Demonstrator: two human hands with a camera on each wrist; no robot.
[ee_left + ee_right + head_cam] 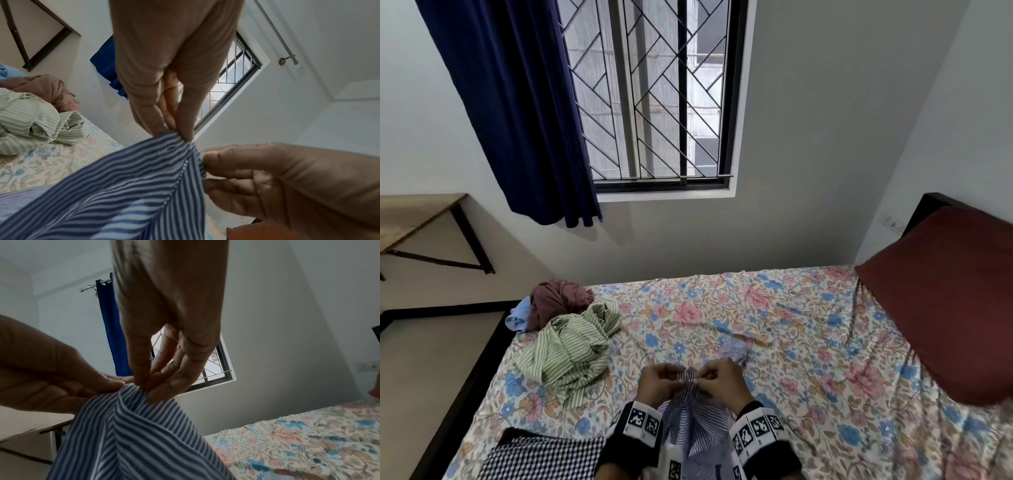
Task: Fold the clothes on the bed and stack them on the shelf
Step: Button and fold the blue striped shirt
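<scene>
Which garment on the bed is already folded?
The checked one, lying flat at the bed's near left corner; the green striped, maroon and light blue ones are crumpled.

You face a pale wall [808, 137] with a dark-framed window [654, 102] in the upper middle of the frame, its panes crossed by a diagonal metal grille; daylight comes through it. A navy curtain [510, 113] hangs over its left side, from a metal rod [275, 32] seen in the left wrist view. At the left edge you see a wooden shelf [410, 219] on a black bracket. The bed [774, 325], under a floral sheet, fills the lower frame, with a maroon pillow [945, 301] at the right against a dark headboard [931, 205].
</scene>
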